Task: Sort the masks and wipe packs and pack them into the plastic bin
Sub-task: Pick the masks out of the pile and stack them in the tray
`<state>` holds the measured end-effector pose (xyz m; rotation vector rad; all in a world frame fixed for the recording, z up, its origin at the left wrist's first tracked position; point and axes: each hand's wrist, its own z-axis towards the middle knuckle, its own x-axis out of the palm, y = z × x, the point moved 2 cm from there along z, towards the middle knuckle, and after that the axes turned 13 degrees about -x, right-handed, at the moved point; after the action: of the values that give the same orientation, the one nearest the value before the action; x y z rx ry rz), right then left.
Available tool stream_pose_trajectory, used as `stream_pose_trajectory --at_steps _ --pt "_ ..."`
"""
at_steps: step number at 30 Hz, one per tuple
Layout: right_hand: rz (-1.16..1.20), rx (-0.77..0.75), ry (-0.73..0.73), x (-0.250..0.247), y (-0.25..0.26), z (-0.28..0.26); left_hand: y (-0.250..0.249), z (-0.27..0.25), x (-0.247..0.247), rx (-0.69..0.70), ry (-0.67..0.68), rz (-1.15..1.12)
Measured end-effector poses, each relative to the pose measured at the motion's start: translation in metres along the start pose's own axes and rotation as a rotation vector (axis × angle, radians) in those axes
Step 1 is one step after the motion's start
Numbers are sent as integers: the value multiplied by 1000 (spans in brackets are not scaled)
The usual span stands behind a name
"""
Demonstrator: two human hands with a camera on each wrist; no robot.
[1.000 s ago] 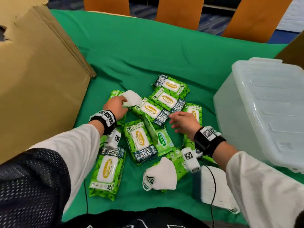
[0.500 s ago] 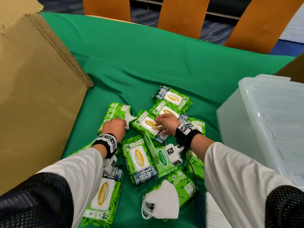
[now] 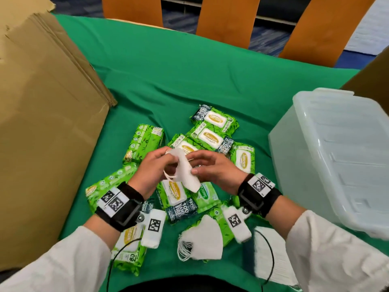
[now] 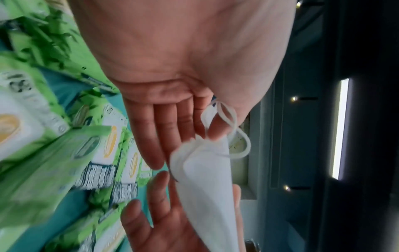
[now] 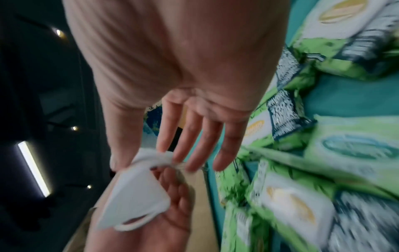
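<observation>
A white folded mask [image 3: 187, 173] is held a little above the pile of green wipe packs [image 3: 210, 138]. My left hand [image 3: 168, 160] pinches its left end between thumb and fingers, the ear loops hanging by the thumb [image 4: 218, 131]. My right hand [image 3: 194, 165] pinches the other end with thumb and forefinger [image 5: 164, 146]. The mask [image 4: 207, 179] shows edge-on in the left wrist view, and the same mask [image 5: 134, 192] lies against the left palm in the right wrist view. The clear plastic bin [image 3: 294, 165] stands at the right with its lid on.
A stack of white masks [image 3: 202, 241] lies near the front on a wipe pack, and another white stack [image 3: 271, 256] sits under my right forearm. A large cardboard box [image 3: 42, 123] fills the left. Green cloth [image 3: 189, 70] covers the table; orange chair backs stand behind.
My left hand lifted the white mask off the pile's left side. My right hand left the wipe pack and came over to pinch the mask's other end.
</observation>
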<state>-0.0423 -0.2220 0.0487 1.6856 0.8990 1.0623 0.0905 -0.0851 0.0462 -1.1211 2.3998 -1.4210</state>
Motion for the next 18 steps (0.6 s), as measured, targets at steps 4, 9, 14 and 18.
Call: stream_pose_trajectory --at_steps 4,9,14,18 --pt "248 114 -147 0 -16 -41 28 -26 12 -135 152 -272" --pt "290 189 -218 9 -28 -81 65 -49 22 -250 231 -382" --pt "120 112 -399 2 -35 -106 96 -67 18 -315 224 -384" --pt "22 64 -383 1 -38 -124 106 -80 12 -235 99 -216"
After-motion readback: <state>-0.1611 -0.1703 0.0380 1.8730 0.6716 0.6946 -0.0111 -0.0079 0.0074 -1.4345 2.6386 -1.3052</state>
